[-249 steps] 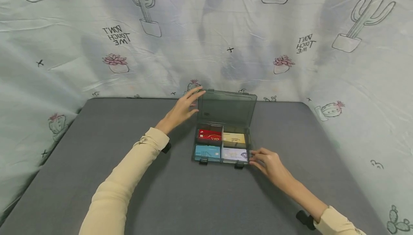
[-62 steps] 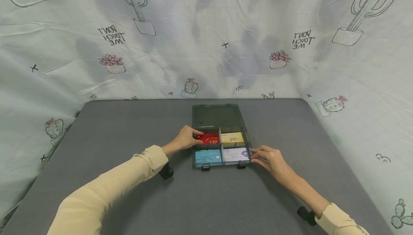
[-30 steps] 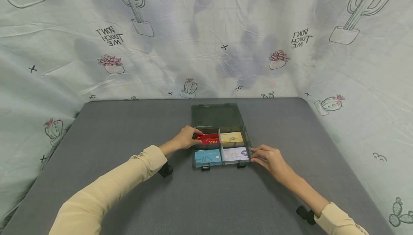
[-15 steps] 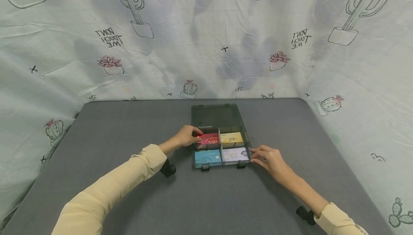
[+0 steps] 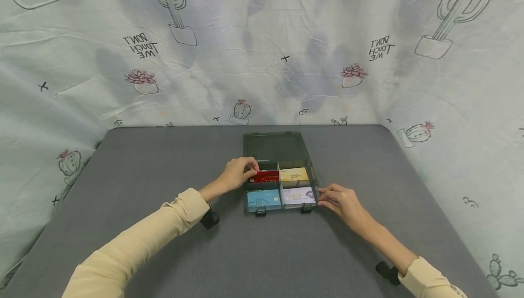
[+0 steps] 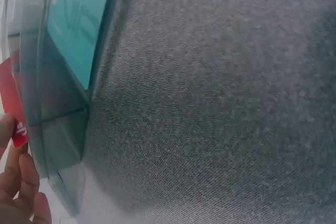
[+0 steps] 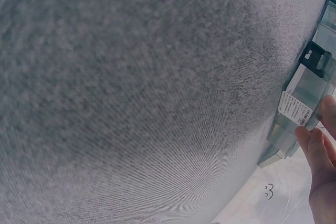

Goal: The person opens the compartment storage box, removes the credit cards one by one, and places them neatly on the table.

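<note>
A translucent dark green plastic box (image 5: 283,207) lies on the table with its lid folded back flat. Its compartments hold a blue card (image 5: 262,199), a gold card (image 5: 293,174) and a white card (image 5: 298,195), perhaps in stacks. At the back left compartment my left hand (image 5: 234,174) pinches a red card (image 5: 267,177) by its left end between thumb and finger. In the left wrist view, this red card (image 6: 9,95) is raised above the box's rim. My right hand (image 5: 343,203) holds the box's right side wall near the front corner, with thumb and fingertips on it.
The lid (image 5: 274,147) extends toward the back edge of the grey table (image 5: 262,252). Two black latches (image 5: 260,212) hang on the box's front. A printed cloth (image 5: 229,79) rises behind and at both sides. A white label (image 7: 295,107) sticks to the box's side.
The lid, upright and beside my left hand at first, now lies flat. My left hand has moved down to the red card and lifted and tilted it slightly. The right hand stays put.
</note>
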A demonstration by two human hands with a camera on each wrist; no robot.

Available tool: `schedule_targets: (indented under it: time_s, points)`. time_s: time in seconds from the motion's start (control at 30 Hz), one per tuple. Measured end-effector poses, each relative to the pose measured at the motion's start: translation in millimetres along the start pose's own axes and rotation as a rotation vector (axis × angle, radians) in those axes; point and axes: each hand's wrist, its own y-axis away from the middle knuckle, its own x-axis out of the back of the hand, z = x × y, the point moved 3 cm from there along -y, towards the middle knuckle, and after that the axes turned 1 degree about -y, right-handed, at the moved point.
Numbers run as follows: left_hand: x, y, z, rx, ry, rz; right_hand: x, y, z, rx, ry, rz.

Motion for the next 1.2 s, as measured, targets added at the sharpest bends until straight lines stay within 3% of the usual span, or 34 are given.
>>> schedule_targets:
  time_s: [0.17,0.33,0.47,0.6,0.77,0.87,1.0,1.2]
  points:
    - [6.0,-6.4,-11.6,-0.013,0.060,0.072,0.3,-2.3,-0.7,-0.013,-0.002,-0.007]
    - [14.2,-8.8,-23.5,0.065,0.188,0.115,0.6,-4.1,-1.0,-0.028,0.004,-0.007]
    - [18.1,-7.0,-31.9,0.132,0.235,0.122,0.8,-5.1,-1.0,-0.030,0.014,-0.003]
    - [18.1,-4.5,-40.1,0.139,0.204,0.104,1.6,-4.2,-2.0,-0.017,0.019,0.005]
    - [17.9,-1.2,-50.6,0.062,0.113,0.104,1.7,-3.7,-2.6,-0.025,0.018,0.002]
    - [18.6,2.7,-54.1,0.033,0.103,0.083,2.3,-4.7,-2.1,-0.026,0.015,0.000]
    - [19.9,5.9,-55.7,0.009,0.108,0.006,4.3,-6.6,-1.4,-0.024,0.016,0.000]
    - [24.0,5.0,-54.3,-0.020,0.025,-0.098,7.1,-8.1,-0.7,-0.020,0.011,0.003]
